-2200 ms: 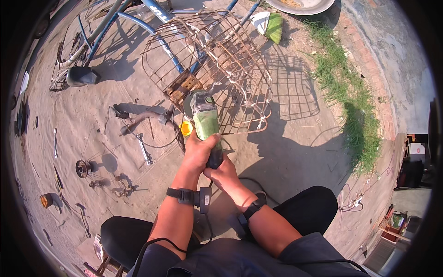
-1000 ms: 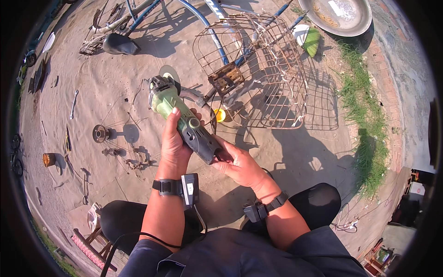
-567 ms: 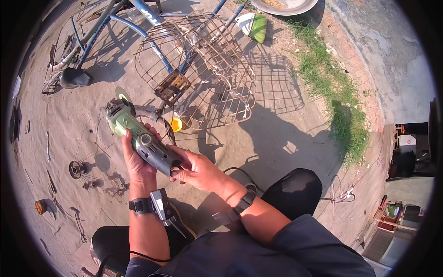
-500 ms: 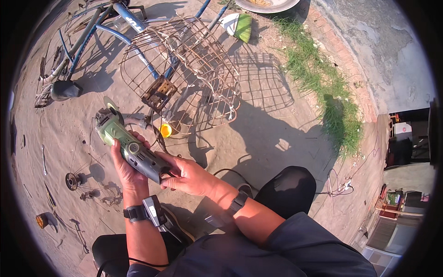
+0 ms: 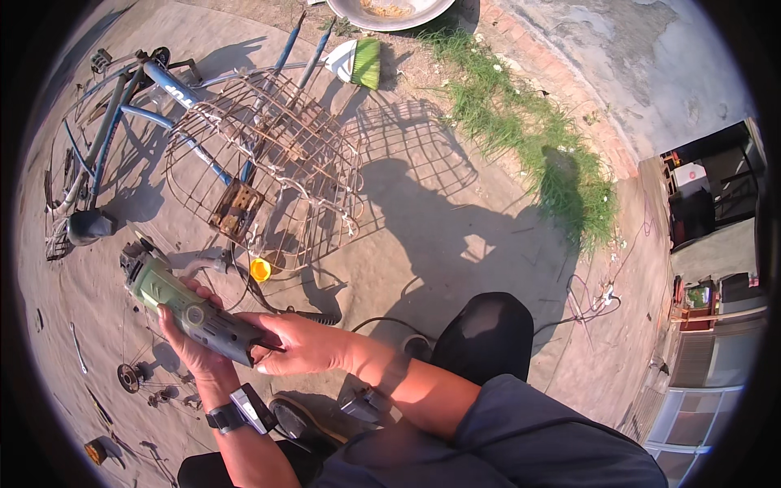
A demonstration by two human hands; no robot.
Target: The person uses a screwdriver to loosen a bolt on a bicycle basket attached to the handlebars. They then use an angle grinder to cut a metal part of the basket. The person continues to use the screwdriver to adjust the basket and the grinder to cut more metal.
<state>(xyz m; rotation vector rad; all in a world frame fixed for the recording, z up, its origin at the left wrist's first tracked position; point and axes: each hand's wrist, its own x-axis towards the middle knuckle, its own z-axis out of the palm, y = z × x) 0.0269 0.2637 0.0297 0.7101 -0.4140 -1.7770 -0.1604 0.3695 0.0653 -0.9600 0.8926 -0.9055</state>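
Observation:
My left hand [image 5: 185, 337] is closed round the middle of a green and black angle grinder [image 5: 167, 293], held diagonally with its disc end at upper left. My right hand [image 5: 289, 346] grips the grinder's black rear end, where a cord leaves it. Just beyond the tool lie a bent metal tube [image 5: 199, 268] and a small yellow cup [image 5: 260, 269]. Above these, a rusty wire basket [image 5: 309, 187] rests over a blue bicycle frame [image 5: 167, 85], with a rusty bracket [image 5: 236, 207] at the basket's near side.
A black saddle [image 5: 89, 228], wrench [image 5: 79, 348] and hub [image 5: 128, 377] lie on the concrete at left. A broom head [image 5: 362, 63] and metal basin [image 5: 342, 10] are at the back. Grass [image 5: 561, 187] edges the right, with loose cables [image 5: 586, 305] and an open doorway [image 5: 708, 187].
My hands have swung the grinder leftward from before the basket, tilting it diagonally. My view has turned rightward, so the basket and frame sit farther left and more of the doorway shows.

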